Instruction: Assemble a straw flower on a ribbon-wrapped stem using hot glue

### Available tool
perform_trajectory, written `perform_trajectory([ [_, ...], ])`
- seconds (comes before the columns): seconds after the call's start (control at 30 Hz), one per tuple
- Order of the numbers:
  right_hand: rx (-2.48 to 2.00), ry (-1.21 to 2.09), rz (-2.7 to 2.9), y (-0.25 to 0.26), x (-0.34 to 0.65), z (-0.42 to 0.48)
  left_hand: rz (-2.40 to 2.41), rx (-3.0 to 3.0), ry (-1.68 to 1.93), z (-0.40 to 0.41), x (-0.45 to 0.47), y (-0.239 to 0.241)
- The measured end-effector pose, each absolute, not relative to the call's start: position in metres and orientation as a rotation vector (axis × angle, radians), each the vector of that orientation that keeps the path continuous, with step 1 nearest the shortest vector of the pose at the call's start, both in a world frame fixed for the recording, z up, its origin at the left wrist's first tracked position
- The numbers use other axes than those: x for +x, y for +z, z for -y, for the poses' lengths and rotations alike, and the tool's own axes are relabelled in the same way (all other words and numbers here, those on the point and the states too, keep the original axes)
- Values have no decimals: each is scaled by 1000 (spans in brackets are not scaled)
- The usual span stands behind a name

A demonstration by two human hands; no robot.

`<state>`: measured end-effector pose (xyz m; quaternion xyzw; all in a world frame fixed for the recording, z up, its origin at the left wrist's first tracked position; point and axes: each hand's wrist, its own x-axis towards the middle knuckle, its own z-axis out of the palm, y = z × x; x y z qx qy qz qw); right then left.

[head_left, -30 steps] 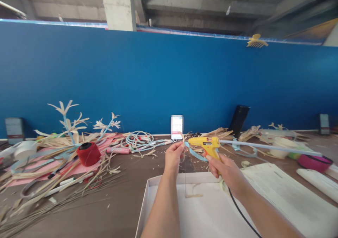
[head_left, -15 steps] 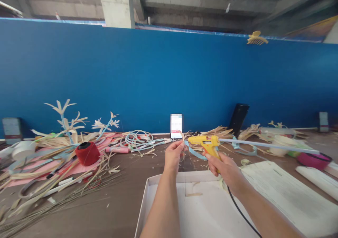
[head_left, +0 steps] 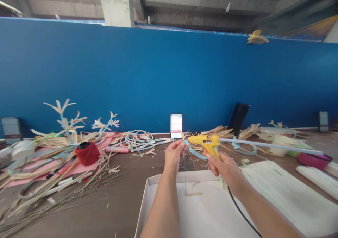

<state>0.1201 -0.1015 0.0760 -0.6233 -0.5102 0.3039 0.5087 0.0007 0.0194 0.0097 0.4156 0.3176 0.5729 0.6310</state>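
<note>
My right hand (head_left: 227, 169) grips a yellow hot glue gun (head_left: 206, 143) by its handle, its nozzle pointing left, a black cord (head_left: 239, 208) trailing down from it. A long pale glue stick (head_left: 269, 145) juts out of the gun's back to the right. My left hand (head_left: 173, 156) pinches a small straw-coloured piece with a thin stem (head_left: 182, 139) right at the nozzle tip. A light blue strip (head_left: 194, 153) curls between the two hands. Both hands hover above a shallow white box (head_left: 148, 199).
Dried straw flowers (head_left: 66, 120), a red thread spool (head_left: 87, 153), pens and straw scraps litter the brown table at left. Coiled pale blue cords (head_left: 138, 139), a phone (head_left: 176, 126) and a black speaker (head_left: 238, 119) stand by the blue wall. White paper (head_left: 280, 192) and a pink bowl (head_left: 314, 160) lie right.
Almost nothing: the view has shifted slightly, and both hands hold the same pose with the glue gun nozzle at the pinched piece.
</note>
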Motion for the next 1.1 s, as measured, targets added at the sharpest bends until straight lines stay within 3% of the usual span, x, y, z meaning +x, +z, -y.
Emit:
perform_trajectory([
  [1.1,-1486,740,1299,66,129,97,-710,958,1305,-21,1,7],
])
